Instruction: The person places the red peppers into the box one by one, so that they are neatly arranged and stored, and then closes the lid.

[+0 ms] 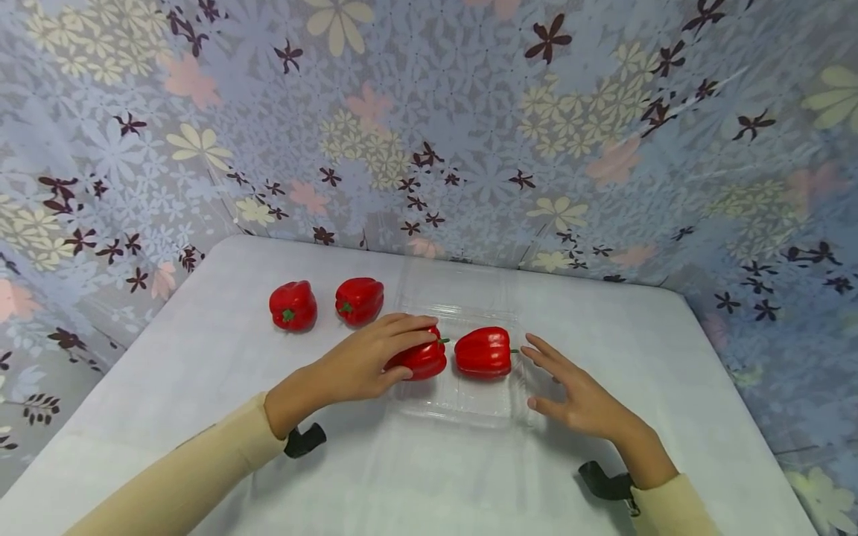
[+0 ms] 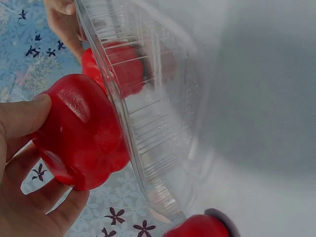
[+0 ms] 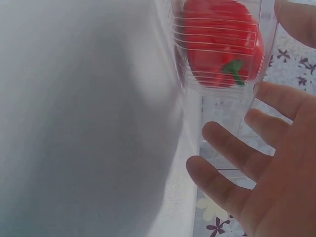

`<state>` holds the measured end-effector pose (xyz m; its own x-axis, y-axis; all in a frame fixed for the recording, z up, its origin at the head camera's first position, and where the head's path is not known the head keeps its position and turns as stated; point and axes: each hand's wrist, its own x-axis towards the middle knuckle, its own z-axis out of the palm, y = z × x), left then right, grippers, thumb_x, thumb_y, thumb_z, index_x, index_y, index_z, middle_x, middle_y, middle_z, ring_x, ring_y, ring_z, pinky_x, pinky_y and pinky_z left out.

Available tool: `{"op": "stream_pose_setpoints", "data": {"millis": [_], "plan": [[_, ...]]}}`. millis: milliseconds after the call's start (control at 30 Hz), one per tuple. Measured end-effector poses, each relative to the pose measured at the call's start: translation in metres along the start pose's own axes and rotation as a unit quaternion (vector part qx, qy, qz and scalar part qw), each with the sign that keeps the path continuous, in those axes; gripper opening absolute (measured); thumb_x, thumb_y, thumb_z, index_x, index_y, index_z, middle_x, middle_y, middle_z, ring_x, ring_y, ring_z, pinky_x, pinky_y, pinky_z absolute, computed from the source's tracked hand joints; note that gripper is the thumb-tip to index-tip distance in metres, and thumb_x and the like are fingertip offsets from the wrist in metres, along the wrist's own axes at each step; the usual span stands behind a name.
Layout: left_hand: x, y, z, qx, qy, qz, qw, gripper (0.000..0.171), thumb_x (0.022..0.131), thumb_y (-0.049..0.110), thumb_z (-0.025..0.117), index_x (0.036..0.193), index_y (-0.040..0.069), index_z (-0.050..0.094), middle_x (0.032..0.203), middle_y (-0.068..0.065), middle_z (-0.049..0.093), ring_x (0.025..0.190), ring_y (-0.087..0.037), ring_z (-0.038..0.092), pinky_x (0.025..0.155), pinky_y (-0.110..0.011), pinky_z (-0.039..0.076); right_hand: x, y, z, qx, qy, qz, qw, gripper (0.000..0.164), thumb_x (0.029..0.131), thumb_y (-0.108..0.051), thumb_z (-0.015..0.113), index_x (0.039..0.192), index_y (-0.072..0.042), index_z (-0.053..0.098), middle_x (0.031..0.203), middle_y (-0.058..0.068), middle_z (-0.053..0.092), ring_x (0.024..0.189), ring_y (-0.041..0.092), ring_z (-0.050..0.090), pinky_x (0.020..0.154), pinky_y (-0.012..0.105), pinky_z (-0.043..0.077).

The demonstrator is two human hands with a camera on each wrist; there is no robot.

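Observation:
My left hand [image 1: 365,357] grips a red bell pepper [image 2: 84,131], fingers over its far side and thumb on the near side. In the left wrist view that pepper overlaps the rim of a clear plastic container [image 2: 121,101]. A second red bell pepper [image 1: 482,353] lies inside the container, its green stem pointing right. My right hand [image 1: 579,394] is at the container's right side with fingers spread and holding nothing. From the right wrist view, the fingertips are close to the clear wall, behind which the second pepper [image 3: 217,42] shows.
Two more red bell peppers, one at the left [image 1: 293,306] and one nearer the container [image 1: 359,301], lie on the white table [image 1: 201,357]. The container's clear lid [image 1: 459,286] lies folded back behind it. A flowered cloth [image 1: 429,134] hangs behind the table.

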<state>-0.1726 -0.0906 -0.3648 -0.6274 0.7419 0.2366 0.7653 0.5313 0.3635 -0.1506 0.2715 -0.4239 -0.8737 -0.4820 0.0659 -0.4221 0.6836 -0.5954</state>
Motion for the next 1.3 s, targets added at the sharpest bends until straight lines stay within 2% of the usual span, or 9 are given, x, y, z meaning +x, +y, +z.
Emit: {"op": "stream_pose_setpoints", "data": {"millis": [500, 767, 967, 1300], "plan": [[0.015, -0.011, 0.01, 0.002, -0.029, 0.003, 0.9996, 0.057, 0.089, 0.018, 0.072, 0.143, 0.015, 0.053, 0.154, -0.001, 0.046, 0.141, -0.024, 0.044, 0.107, -0.041, 0.051, 0.001, 0.003, -0.002, -0.004, -0.007, 0.005, 1.0, 0.073, 0.088, -0.02, 0.07, 0.152, -0.007, 0.037, 0.164, 0.018, 0.023, 0.147, 0.048, 0.028, 0.106, 0.075, 0.033], [0.021, -0.017, 0.014, 0.009, -0.05, 0.0, 0.9987, 0.059, 0.087, 0.019, 0.074, 0.142, 0.015, 0.054, 0.154, -0.001, 0.046, 0.141, -0.025, 0.044, 0.105, -0.04, 0.053, 0.003, 0.002, -0.003, 0.002, -0.008, 0.001, 1.0, 0.073, 0.089, -0.02, 0.07, 0.153, -0.009, 0.036, 0.165, 0.017, 0.023, 0.147, 0.047, 0.028, 0.106, 0.075, 0.034], [0.023, -0.018, 0.016, 0.022, -0.045, 0.01, 0.9987, 0.058, 0.088, 0.018, 0.074, 0.142, 0.015, 0.054, 0.153, -0.001, 0.048, 0.14, -0.027, 0.045, 0.106, -0.042, 0.052, 0.003, 0.001, -0.003, -0.002, -0.003, -0.003, 1.0, 0.073, 0.089, -0.019, 0.07, 0.153, -0.007, 0.036, 0.164, 0.018, 0.023, 0.146, 0.049, 0.03, 0.103, 0.074, 0.038], [0.031, -0.024, 0.022, 0.056, -0.055, 0.017, 0.9968, 0.058, 0.088, 0.016, 0.074, 0.142, 0.013, 0.054, 0.153, -0.004, 0.049, 0.141, -0.033, 0.045, 0.112, -0.047, 0.046, 0.005, 0.003, 0.0, 0.006, 0.0, -0.015, 1.0, 0.074, 0.088, -0.017, 0.071, 0.152, -0.006, 0.036, 0.164, 0.019, 0.023, 0.145, 0.05, 0.03, 0.102, 0.075, 0.037]]}}
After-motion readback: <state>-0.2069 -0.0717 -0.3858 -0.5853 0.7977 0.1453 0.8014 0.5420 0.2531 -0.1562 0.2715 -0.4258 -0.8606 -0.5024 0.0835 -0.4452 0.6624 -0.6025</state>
